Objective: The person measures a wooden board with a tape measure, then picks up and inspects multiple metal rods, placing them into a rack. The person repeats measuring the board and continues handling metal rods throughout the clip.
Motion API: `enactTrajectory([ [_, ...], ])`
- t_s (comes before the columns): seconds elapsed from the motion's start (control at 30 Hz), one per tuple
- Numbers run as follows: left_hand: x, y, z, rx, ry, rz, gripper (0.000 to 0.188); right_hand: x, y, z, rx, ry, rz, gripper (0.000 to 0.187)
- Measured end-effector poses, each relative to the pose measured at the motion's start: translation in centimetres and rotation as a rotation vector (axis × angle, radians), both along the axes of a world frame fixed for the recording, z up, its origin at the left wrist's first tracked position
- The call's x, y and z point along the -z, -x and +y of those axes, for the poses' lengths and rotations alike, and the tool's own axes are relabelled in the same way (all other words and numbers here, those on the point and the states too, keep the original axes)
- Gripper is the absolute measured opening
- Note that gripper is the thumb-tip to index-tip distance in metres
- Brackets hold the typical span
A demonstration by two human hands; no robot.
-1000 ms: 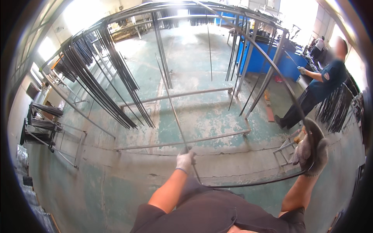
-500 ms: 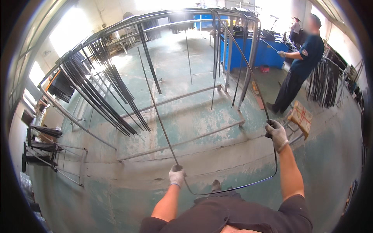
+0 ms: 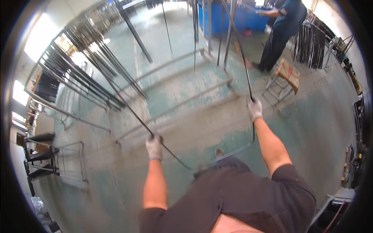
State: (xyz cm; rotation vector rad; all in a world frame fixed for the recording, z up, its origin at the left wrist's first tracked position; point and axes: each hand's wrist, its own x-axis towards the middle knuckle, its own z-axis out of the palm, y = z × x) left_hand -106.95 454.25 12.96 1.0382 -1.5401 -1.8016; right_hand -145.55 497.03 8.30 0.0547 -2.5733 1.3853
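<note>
Both of my hands, in pale gloves, hold a long thin black U-shaped bent strip (image 3: 246,72) in front of my body. My left hand (image 3: 154,146) is closed round its left leg, and my right hand (image 3: 255,110) grips the right leg, higher in the view. The bend lies nearest me, low by my waist, partly blurred. Both legs slope away toward a metal rack (image 3: 175,109), where several similar black strips (image 3: 134,34) hang down. The far ends of the legs are hard to make out against the rack.
A wooden-topped stool (image 3: 286,73) stands to the right of the rack. Beyond it a person (image 3: 274,42) in dark clothes works at a blue bench (image 3: 213,17). More black strips (image 3: 309,44) hang behind that person. A low rack (image 3: 40,155) stands at the left.
My view has tipped down, so the rack and the other person sit higher. Both hands have moved up and left in the view with the strip, my left arm stretched farther out.
</note>
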Motion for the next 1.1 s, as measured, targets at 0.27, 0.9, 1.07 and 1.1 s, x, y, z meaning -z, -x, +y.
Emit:
enactTrajectory([
  [0.27, 0.5, -3.0, -1.7, -0.128, 0.042, -0.037, 0.013, -6.9, -0.4, -7.6, -0.149, 0.003, 0.0, 0.038],
  [0.9, 5.8, -4.2, 1.6, -0.181, 0.21, -0.223, 0.013, 6.0, 0.6, -3.2, -0.368, -0.134, -0.311, 0.034],
  [1.07, 5.3, -2.9, 3.3, -0.249, 0.204, -0.25, 0.012, 6.9, 1.5, -1.2, -0.36, -0.097, -0.328, 0.041],
  [1.1, 5.3, -2.8, 3.4, -0.261, 0.189, -0.253, 0.012, 6.2, 1.0, -1.1, -0.359, -0.111, -0.334, 0.04],
])
